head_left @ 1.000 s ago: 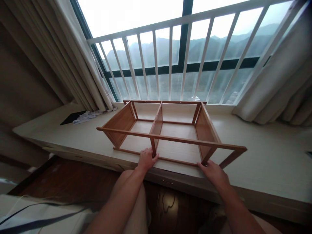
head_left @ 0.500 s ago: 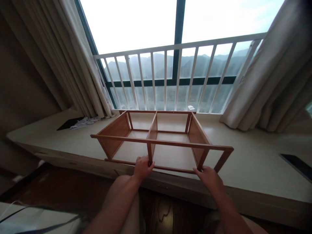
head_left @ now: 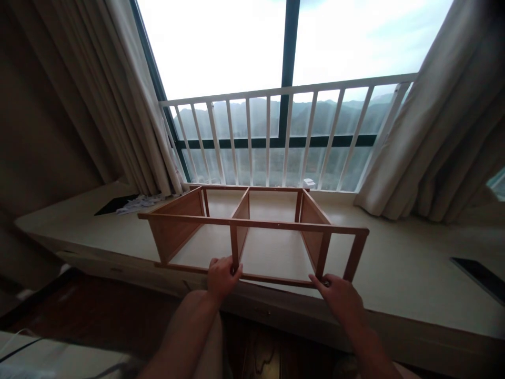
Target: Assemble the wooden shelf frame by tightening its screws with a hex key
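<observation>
A brown wooden shelf rack (head_left: 276, 226) lies on its side on the cream window ledge (head_left: 406, 263), its open frame facing up and three panels standing across it. My left hand (head_left: 223, 276) is closed around the near lower rail where the middle upright meets it. Farther right, my right hand (head_left: 335, 290) grips the same rail at the foot of the right-hand upright, thumb toward the inside. The near long side of the rack sits at the front edge of the ledge. Parts of the fingers on both hands are hidden behind the rail.
White railings (head_left: 268, 142) stand before the window behind the rack. Curtains (head_left: 426, 158) hang at both sides. A dark flat object (head_left: 481, 276) lies on the right of the ledge; another dark sheet (head_left: 114, 204) and crumpled white material (head_left: 140, 203) lie left. A small white item (head_left: 309, 182) sits by the railing.
The rack has shifted slightly left and toward me, with both hands still on it. The camera view has tilted up a little.
</observation>
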`<state>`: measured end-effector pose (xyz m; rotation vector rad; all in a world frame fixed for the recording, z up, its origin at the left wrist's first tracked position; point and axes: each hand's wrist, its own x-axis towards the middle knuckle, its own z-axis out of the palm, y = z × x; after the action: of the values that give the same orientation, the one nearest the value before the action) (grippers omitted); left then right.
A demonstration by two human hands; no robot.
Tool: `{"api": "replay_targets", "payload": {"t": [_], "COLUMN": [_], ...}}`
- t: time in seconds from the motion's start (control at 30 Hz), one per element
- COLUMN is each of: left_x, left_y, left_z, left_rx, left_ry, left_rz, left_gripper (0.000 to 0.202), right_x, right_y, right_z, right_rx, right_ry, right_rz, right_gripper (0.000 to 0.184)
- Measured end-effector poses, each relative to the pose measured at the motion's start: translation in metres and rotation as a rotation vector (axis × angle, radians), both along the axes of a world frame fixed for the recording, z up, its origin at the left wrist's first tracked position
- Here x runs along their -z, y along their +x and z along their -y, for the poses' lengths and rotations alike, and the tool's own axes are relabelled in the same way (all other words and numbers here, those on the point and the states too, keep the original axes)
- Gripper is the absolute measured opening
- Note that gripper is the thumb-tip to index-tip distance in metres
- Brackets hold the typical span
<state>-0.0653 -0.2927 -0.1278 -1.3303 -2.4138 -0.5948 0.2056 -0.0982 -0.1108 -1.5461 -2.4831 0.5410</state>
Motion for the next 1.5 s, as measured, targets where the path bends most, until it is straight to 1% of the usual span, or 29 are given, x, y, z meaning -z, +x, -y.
{"api": "replay_targets", "payload": {"t": [0.1,0.2,0.4,0.5,0.67,0.77,0.97,1.23,1.33,1.5], "left_x": [-0.001,0.0,0.002,0.001,0.0,-0.001,-0.011,-0.024,-0.032,-0.047], "left_y": [0.0,0.0,0.0,0.001,0.003,0.004,0.005,0.009,0.011,0.014], "left_z": [0.0,0.001,0.002,0.002,0.001,0.001,0.001,0.001,0.001,0.001], "left_rx": [-0.016,-0.02,-0.007,-0.004,-0.009,-0.016,-0.051,-0.058,-0.056,-0.094], "left_ry": [0.02,0.021,0.023,0.034,0.042,0.026,0.01,-0.009,-0.005,-0.012], "left_rz": [0.014,0.026,0.023,0.008,-0.011,-0.017,-0.029,-0.014,-0.01,-0.013], "left_gripper": [0.029,0.028,0.028,0.028,0.029,0.03,0.029,0.029,0.029,0.03], "right_x": [-0.002,0.0,0.004,0.001,-0.005,-0.008,-0.016,-0.026,-0.032,-0.044], "right_y": [0.001,0.003,0.006,0.007,0.009,0.009,0.01,0.012,0.012,0.01], "right_z": [-0.001,-0.004,-0.003,-0.001,-0.003,-0.003,0.003,0.003,0.004,0.004], "right_rx": [-0.015,-0.039,-0.019,0.013,0.061,0.066,0.068,0.096,0.101,0.111], "right_ry": [0.013,-0.003,-0.013,-0.029,-0.098,-0.087,0.03,0.08,0.109,0.152], "right_rz": [0.003,0.003,-0.006,-0.008,0.02,0.027,0.023,0.014,0.012,0.022], "right_gripper": [0.049,0.049,0.053,0.054,0.058,0.058,0.055,0.056,0.056,0.055]}}
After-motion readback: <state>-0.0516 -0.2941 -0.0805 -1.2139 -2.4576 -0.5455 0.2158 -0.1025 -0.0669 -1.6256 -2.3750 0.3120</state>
